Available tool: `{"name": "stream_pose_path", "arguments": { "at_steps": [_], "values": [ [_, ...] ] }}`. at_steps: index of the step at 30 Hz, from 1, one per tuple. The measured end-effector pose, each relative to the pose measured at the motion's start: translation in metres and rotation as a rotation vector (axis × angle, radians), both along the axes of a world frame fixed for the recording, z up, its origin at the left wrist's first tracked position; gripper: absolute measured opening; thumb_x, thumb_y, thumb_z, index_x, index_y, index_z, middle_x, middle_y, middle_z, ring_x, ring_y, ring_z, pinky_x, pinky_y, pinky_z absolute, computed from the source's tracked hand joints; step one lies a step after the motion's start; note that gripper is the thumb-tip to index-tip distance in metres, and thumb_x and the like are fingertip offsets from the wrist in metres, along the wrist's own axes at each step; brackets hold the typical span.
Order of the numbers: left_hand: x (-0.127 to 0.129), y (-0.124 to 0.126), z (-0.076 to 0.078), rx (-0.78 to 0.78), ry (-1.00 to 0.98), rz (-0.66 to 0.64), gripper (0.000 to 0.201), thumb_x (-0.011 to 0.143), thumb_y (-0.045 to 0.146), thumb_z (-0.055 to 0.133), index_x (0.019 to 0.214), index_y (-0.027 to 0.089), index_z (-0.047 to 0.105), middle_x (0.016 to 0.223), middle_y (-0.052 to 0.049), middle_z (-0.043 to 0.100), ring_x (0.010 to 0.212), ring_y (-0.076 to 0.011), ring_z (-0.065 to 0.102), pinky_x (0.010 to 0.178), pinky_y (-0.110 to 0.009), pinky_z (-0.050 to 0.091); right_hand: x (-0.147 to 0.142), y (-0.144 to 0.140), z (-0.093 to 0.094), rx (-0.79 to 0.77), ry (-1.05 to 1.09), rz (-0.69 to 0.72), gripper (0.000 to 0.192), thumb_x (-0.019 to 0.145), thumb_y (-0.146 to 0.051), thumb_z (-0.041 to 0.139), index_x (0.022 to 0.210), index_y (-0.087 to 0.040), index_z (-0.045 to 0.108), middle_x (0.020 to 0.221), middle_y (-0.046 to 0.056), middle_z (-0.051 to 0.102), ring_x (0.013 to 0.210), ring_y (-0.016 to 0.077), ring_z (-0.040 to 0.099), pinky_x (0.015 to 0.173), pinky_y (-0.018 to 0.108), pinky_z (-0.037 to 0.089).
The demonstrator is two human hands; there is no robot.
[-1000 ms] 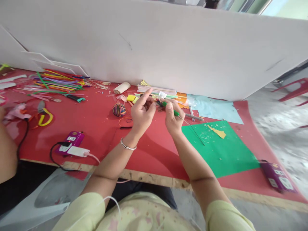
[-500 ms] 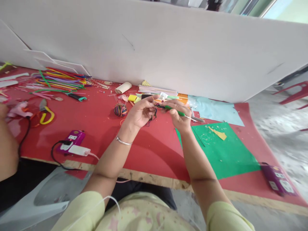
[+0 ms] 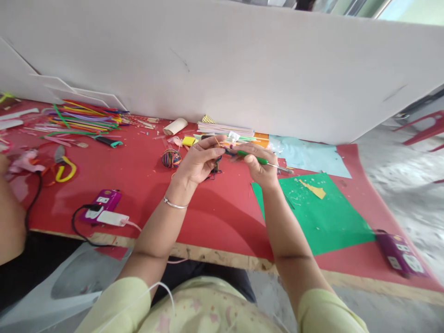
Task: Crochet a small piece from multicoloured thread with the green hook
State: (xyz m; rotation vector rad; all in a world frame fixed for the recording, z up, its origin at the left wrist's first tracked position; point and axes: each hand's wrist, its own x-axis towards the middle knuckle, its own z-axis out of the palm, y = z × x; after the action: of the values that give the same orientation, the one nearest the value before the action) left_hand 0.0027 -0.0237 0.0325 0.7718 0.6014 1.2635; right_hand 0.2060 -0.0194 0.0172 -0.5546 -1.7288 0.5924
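Note:
My right hand [image 3: 261, 162] is closed round a crochet hook [image 3: 256, 160] with a green grip, its metal end sticking out to the right. Opposite it, my left hand [image 3: 202, 159] pinches a small dark multicoloured piece of yarn work [image 3: 227, 151] at the hook's other end. An orange strand runs over the left fingers, and dark yarn hangs below them. Just left of that hand, a ball of multicoloured yarn [image 3: 171, 158] lies on the red table covering [image 3: 215, 208]. The hook's tip is too small and covered to make out.
A green sheet [image 3: 322, 222] with a yellow scrap lies to the right, near a purple power strip [image 3: 400, 253]. Another purple strip [image 3: 107, 203] with cables is at left, beside yellow-handled pliers [image 3: 65, 167]. A white board [image 3: 222, 64] stands behind. Another person's arm [image 3: 12, 208] shows at far left.
The hook has turned slightly in my right hand, its rear end now showing as bare metal. My left fingers have shifted a little, lifting an orange strand. The view has moved slightly.

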Motion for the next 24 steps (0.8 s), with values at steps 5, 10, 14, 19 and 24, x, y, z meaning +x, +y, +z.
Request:
{"name": "stream_pose_path", "arguments": {
  "at_steps": [5, 10, 14, 19, 24],
  "values": [
    [0.0, 0.0, -0.003, 0.0, 0.023, 0.021, 0.036, 0.064, 0.01, 0.091, 0.097, 0.021, 0.086, 0.076, 0.001, 0.075, 0.06, -0.007, 0.062, 0.052, -0.018, 0.044, -0.004, 0.0, -0.002, 0.038, 0.023, -0.053, 0.044, 0.098, -0.066, 0.065, 0.113, -0.03, 0.086, 0.101, 0.005, 0.088, 0.087, 0.0221, 0.085, 0.081, 0.039, 0.071],
    [0.001, 0.001, -0.002, -0.051, -0.049, -0.028, 0.033, 0.064, 0.009, 0.087, 0.095, 0.019, 0.085, 0.071, 0.002, 0.072, 0.06, -0.0067, 0.062, 0.055, -0.018, 0.047, -0.005, -0.001, 0.001, 0.127, -0.012, -0.116, 0.042, 0.097, -0.067, 0.065, 0.112, -0.034, 0.087, 0.103, 0.004, 0.088, 0.099, 0.0241, 0.085, 0.09, 0.041, 0.068],
    [-0.001, 0.002, -0.003, -0.052, -0.067, -0.076, 0.035, 0.062, 0.01, 0.088, 0.096, 0.019, 0.084, 0.069, 0.003, 0.071, 0.055, -0.0055, 0.057, 0.051, -0.019, 0.044, -0.004, -0.001, 0.002, 0.146, -0.011, -0.068, 0.038, 0.099, -0.063, 0.066, 0.115, -0.036, 0.086, 0.107, 0.003, 0.088, 0.1, 0.0243, 0.085, 0.091, 0.042, 0.068],
    [0.003, -0.002, -0.001, -0.014, -0.031, 0.003, 0.034, 0.064, 0.007, 0.09, 0.095, 0.02, 0.085, 0.075, 0.002, 0.074, 0.066, -0.0077, 0.066, 0.061, -0.019, 0.049, -0.009, 0.002, -0.008, 0.101, 0.001, -0.097, 0.045, 0.098, -0.068, 0.063, 0.117, -0.033, 0.086, 0.105, 0.005, 0.088, 0.093, 0.0246, 0.085, 0.082, 0.041, 0.07],
    [0.018, -0.006, -0.001, 0.022, -0.07, 0.089, 0.035, 0.063, 0.005, 0.091, 0.094, 0.021, 0.084, 0.074, 0.003, 0.074, 0.066, -0.0067, 0.064, 0.063, -0.02, 0.05, -0.014, 0.005, -0.02, 0.183, 0.017, -0.224, 0.043, 0.097, -0.066, 0.066, 0.121, -0.036, 0.084, 0.111, 0.006, 0.086, 0.105, 0.0258, 0.082, 0.092, 0.043, 0.068]
  ]
}}
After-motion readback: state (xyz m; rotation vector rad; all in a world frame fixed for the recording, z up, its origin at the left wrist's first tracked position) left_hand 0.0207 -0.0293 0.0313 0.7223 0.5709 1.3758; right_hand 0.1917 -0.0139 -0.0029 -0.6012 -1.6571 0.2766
